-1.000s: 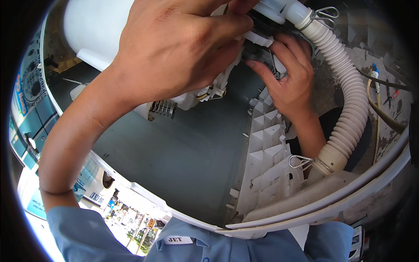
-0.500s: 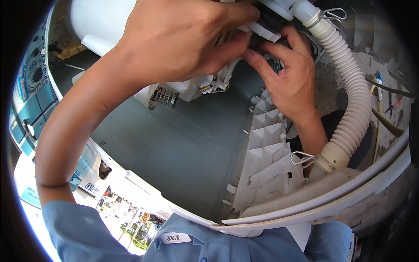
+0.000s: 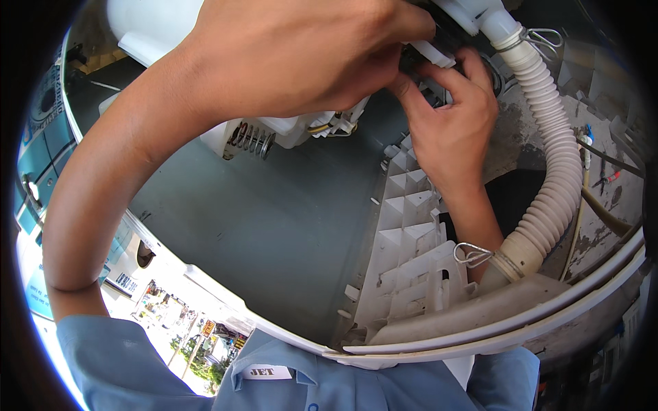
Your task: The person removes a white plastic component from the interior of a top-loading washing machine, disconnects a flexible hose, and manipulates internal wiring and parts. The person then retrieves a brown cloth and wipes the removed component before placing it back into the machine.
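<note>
My left hand (image 3: 308, 58) reaches across the top of the opened washing machine, its fingers bent and closed around something hidden behind them. Beside those fingertips a small white plastic piece (image 3: 435, 53) sticks out from a dark part of the mechanism. My right hand (image 3: 456, 116) comes up through the machine's bottom opening, thumb and fingers curled in just below that piece. What its fingers grip is too shaded to make out. Under my left wrist is a coil spring (image 3: 252, 139) on a white fitting, near a bundle of yellow and black wires (image 3: 321, 128).
A ribbed drain hose (image 3: 548, 130) curves down the right side, with a wire clamp (image 3: 545, 41) at its top and another wire clamp (image 3: 473, 255) at its lower end. White ribbed base plastic (image 3: 404, 240) borders the grey inner panel (image 3: 260, 219). The white cabinet rim (image 3: 226, 294) lies near my shirt.
The view has shifted slightly, so the machine sits a little differently in it. My left hand has moved a bit to the right, and both hands stay at the same mechanism.
</note>
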The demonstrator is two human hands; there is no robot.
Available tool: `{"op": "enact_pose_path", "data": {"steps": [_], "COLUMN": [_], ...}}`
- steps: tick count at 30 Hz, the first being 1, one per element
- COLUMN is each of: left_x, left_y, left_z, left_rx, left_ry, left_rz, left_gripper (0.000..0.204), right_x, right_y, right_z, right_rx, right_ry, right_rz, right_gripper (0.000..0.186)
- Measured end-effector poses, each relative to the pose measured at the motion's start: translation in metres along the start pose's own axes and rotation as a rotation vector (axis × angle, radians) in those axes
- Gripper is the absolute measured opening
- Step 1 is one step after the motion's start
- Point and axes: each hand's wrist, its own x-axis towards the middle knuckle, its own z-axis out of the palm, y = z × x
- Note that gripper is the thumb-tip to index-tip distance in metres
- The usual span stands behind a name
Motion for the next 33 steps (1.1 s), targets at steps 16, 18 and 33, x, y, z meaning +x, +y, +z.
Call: {"op": "enact_pose_path", "data": {"steps": [16, 18, 33], "left_x": [-0.001, -0.007, 0.003], "left_y": [-0.015, -0.032, -0.002], "left_z": [0.015, 0.03, 0.008], "left_rx": [0.12, 0.193, -0.044], "left_ry": [0.205, 0.269, 0.163], "left_rz": [0.232, 0.328, 0.128], "left_gripper": [0.032, 0.033, 0.038], "right_x": [0.011, 0.006, 0.003], "right_y": [-0.017, -0.016, -0.012], "right_z": [-0.016, -0.008, -0.002], "right_rx": [0.072, 0.025, -0.027], "right_ry": [-0.153, -0.087, -0.006], "right_rz": [0.15, 0.087, 0.11], "right_gripper": [0.03, 0.029, 0.032]}}
